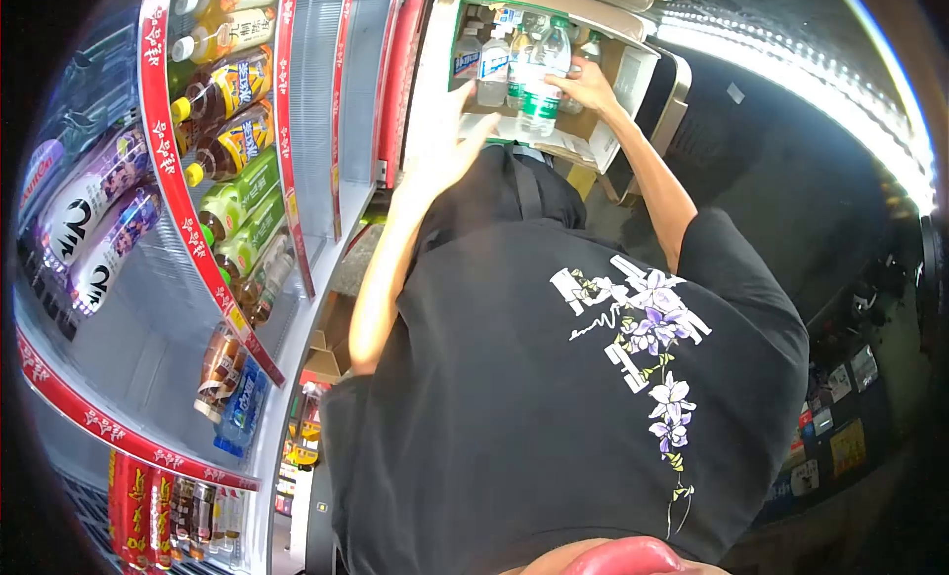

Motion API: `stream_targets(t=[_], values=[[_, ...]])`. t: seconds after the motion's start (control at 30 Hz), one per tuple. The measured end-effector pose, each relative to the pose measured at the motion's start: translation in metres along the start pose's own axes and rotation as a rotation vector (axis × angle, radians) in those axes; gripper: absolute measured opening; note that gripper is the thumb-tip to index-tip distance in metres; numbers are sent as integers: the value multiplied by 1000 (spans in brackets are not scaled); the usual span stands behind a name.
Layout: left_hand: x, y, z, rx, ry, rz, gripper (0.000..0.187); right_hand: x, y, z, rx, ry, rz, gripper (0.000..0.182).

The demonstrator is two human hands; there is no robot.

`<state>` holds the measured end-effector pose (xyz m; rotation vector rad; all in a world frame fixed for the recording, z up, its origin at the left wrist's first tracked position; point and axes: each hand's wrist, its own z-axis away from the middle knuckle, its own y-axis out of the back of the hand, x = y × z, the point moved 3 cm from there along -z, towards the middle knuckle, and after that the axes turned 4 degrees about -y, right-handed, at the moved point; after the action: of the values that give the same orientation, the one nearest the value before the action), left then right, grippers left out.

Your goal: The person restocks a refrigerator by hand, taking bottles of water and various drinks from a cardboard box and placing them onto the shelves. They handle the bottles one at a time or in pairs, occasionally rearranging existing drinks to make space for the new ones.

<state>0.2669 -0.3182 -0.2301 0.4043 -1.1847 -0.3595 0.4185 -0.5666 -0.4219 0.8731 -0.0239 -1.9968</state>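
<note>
A clear water bottle [543, 79] with a green cap and a green-and-white label stands out at the front of an open cardboard box [625, 98]. My right hand [588, 87] grips this bottle from its right side, with some fingers hidden behind it. Just left of the box, my left hand [453, 148] holds nothing, its fingers spread. Inside the box are several other bottles, among them a clear bottle [492, 69] with a white cap.
To the left, a shelf unit with red edge strips [178, 160] holds several drinks, including purple-wrapped bottles [94, 209], iced tea bottles [229, 86] and green bottles [242, 219]. Red cans [129, 511] sit low down. Another open carton [331, 338] is by my left elbow.
</note>
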Motion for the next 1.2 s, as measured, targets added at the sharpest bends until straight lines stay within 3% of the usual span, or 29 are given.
stream_targets(t=[0.03,0.07,0.1,0.13,0.2,0.23,0.27,0.33,0.37,0.43,0.47,0.53,0.6,0.67,0.7,0.73,0.77,0.8,0.83,0.87,0.9,0.93,0.97,1.0,1.03,1.13,1.2], values=[[2,-16,-20,24,-48,-58,70,-24,6,23,-199,26,-195,69],[9,-30,-40,-83,-36,261,81,-37,9,39,-400,50,-392,62],[7,-43,-51,-91,59,313,79,-34,6,44,-603,-30,-857,47],[4,-52,-56,-102,153,361,77,-29,7,46,-596,-34,-859,47],[-9,-46,-55,-106,259,432,75,-16,7,41,-611,-284,-1003,40],[-18,-38,-52,-109,370,497,74,8,-1,25,-402,-289,-868,49],[-21,-26,-49,-118,370,497,74,38,-16,2,-396,-293,-874,49],[-15,-4,-29,-263,368,556,70,101,-32,-49,76,-317,-187,80],[-9,1,-17,-256,383,560,70,115,-43,-68,61,-321,-181,80],[2,19,3,-41,353,515,66,125,-57,-96,385,-429,-78,112],[0,22,10,-25,364,511,66,122,-63,-107,368,-420,-73,112],[5,25,34,20,413,573,65,119,-67,-119,486,-826,238,123],[9,33,62,91,451,630,64,129,-56,-137,326,-778,200,114],[12,41,90,171,475,683,63,108,-45,-131,253,-605,307,82],[13,45,105,216,480,710,63,194,-65,-194,170,-404,356,66],[13,49,115,273,481,733,63,124,-52,-119,107,-557,-193,65],[11,56,126,341,476,749,62,128,-57,-115,84,-555,-303,66],[12,67,137,419,468,762,62,166,-60,-139,-109,-530,-335,67],[12,77,145,500,452,774,62,103,-40,-82,-159,-441,-280,65],[11,86,153,578,433,789,61,71,-33,-57,-113,-394,-158,66],[10,94,162,648,412,811,61,67,-33,-55,-168,-216,-102,70],[9,99,168,710,388,834,61,67,-25,-56,-151,-92,112,75],[7,106,173,762,360,858,60,26,-15,-30,-25,-21,479,73],[-3,116,179,808,329,884,60,-49,-15,22,-88,90,530,68],[-6,122,183,848,299,910,59,-86,-17,48,-52,262,550,64],[3,154,199,994,184,886,55,-209,-23,121,-128,473,429,52],[27,177,220,1185,-158,806,53,-280,-30,160,-157,642,385,46]])
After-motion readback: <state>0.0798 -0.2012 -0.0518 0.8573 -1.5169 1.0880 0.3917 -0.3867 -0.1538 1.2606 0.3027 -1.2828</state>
